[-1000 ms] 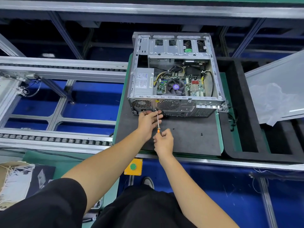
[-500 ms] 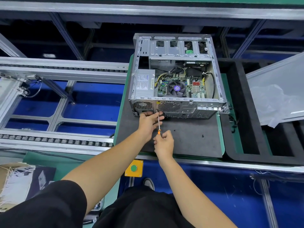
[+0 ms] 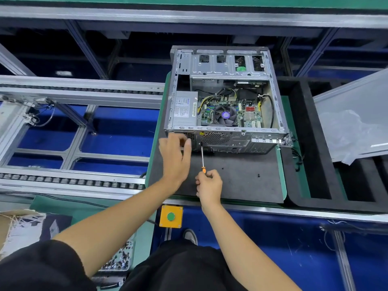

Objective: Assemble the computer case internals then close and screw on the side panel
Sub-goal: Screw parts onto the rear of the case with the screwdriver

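Orange-handled slim screwdriver [image 3: 202,158] gripped by right hand [image 3: 209,186], tip set against open grey metal computer case [image 3: 225,141]; left hand [image 3: 176,156] blurred, fingers relaxed at case rear.

This is a factory assembly line for computers. Aluminium-framed roller conveyor tracks [image 3: 71,181] run past on the left over a blue floor, and a green-edged pallet with a grey mat [image 3: 241,181] carries an open computer case [image 3: 226,101] at the station. A yellow box with a green push button [image 3: 171,216] is fixed to the line's front rail. Black foam trays [image 3: 310,143] sit to the right, and a bin of small screws [image 3: 119,259] sits below on the left.
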Demonstrator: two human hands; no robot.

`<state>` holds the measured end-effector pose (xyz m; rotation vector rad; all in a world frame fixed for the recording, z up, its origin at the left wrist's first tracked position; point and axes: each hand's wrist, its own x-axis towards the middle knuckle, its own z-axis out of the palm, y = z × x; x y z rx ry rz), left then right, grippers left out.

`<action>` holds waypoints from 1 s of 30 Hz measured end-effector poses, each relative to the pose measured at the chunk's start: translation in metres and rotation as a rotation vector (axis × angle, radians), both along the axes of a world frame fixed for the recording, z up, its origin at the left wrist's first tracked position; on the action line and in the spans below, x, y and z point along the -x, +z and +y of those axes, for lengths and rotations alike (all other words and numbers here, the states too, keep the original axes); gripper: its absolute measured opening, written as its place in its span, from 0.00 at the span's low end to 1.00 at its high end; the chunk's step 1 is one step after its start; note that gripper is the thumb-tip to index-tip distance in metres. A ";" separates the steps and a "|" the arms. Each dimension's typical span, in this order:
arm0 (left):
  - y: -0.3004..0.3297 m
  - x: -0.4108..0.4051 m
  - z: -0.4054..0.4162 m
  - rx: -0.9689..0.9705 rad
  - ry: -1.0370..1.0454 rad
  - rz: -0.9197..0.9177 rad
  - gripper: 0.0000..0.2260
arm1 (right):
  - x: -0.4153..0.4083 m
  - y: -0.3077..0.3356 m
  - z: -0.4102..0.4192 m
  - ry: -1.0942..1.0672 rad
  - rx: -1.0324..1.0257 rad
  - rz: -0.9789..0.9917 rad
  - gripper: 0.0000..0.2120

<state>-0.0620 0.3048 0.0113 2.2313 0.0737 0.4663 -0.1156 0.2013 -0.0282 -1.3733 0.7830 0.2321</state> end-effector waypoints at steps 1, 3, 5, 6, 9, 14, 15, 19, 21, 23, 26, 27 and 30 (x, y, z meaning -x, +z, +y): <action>0.009 -0.009 0.006 -0.128 -0.044 -0.142 0.02 | 0.000 0.001 0.001 -0.009 -0.007 0.012 0.06; 0.034 -0.041 0.014 -0.322 -0.211 -0.260 0.07 | 0.000 0.001 0.002 -0.026 -0.013 0.032 0.07; 0.061 -0.076 0.016 -0.435 -0.424 -0.203 0.12 | 0.000 0.000 0.003 -0.043 -0.008 0.031 0.04; 0.071 -0.093 0.014 -0.501 -0.524 -0.128 0.15 | 0.000 0.000 0.002 -0.059 -0.007 0.031 0.03; 0.080 -0.130 0.007 -0.917 -0.749 0.167 0.36 | 0.000 -0.001 0.002 -0.076 0.018 0.045 0.06; 0.059 -0.148 0.005 -1.171 -0.983 0.102 0.43 | 0.000 -0.002 0.005 -0.091 0.006 0.049 0.07; 0.056 -0.149 0.005 -1.144 -0.988 0.079 0.43 | 0.000 -0.002 0.005 -0.085 0.003 0.042 0.04; 0.052 -0.153 0.008 -1.109 -1.007 0.076 0.39 | 0.001 0.000 0.004 -0.062 0.019 0.039 0.08; 0.052 -0.154 0.008 -1.079 -1.020 0.067 0.35 | 0.002 0.001 0.003 -0.064 0.054 0.037 0.05; 0.051 -0.154 0.007 -1.061 -1.026 0.066 0.34 | 0.002 0.001 0.001 -0.063 0.077 0.041 0.08; 0.050 -0.156 0.008 -1.050 -1.016 0.061 0.33 | 0.001 0.002 0.002 -0.057 0.075 0.032 0.10; 0.049 -0.156 0.008 -1.046 -1.012 0.054 0.33 | 0.000 0.002 0.002 -0.062 0.083 0.032 0.07; 0.047 -0.155 0.009 -1.037 -1.007 0.038 0.31 | 0.000 0.003 0.003 -0.067 0.094 0.053 0.10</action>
